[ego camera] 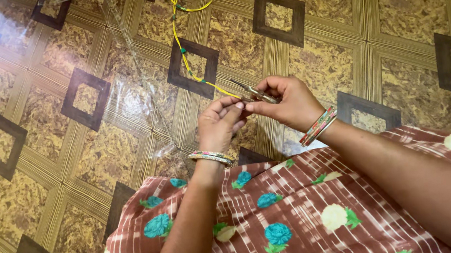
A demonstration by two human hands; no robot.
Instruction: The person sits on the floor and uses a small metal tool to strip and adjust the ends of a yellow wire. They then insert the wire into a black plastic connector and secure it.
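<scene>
This looks like a home, with someone sitting on the floor: patterned vinyl flooring point(307, 56) of brown squares and golden diamonds fills the scene, a floral printed dress point(301, 213) spreads near, and a yellow beaded cord point(178, 42) trails off far.

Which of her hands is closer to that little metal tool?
The right hand: it pinches the small metal tool between thumb and fingers. The left hand sits just beside and below it, its fingertips meeting the right hand's near the yellow thread.
</scene>
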